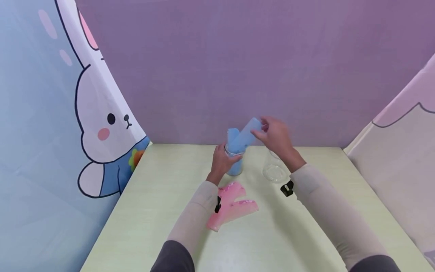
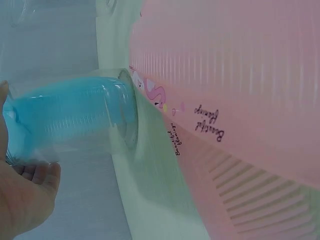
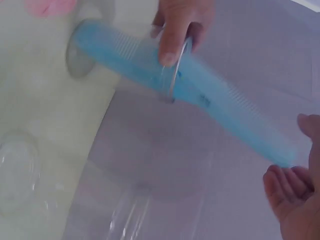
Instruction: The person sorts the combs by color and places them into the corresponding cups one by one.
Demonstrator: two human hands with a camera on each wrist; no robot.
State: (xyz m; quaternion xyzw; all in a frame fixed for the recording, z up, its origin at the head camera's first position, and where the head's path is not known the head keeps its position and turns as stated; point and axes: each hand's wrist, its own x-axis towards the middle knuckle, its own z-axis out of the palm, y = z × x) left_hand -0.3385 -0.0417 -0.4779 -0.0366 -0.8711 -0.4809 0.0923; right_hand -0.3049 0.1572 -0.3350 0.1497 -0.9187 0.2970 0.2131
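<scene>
We see a screened booth [image 1: 391, 177]. A rabbit-print curtain [image 1: 34, 124] lines the table [image 1: 136, 226]'s left edge, purple cloth [image 1: 221, 68] its far edge.

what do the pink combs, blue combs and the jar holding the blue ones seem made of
Pink combs: likely plastic, smooth and translucent-looking. Blue combs: probably similar plastic, with fine, regular teeth. Jar: glossy and see-through, either glass or clear plastic.

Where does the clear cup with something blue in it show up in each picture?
Head view: the clear cup is a little right of and below the picture's centre.
Left wrist view: the clear cup appears sideways at the left, around mid-height.
Right wrist view: the clear cup slants across the upper left.
Shared landmark: the left hand holding it shows in all three.
</scene>
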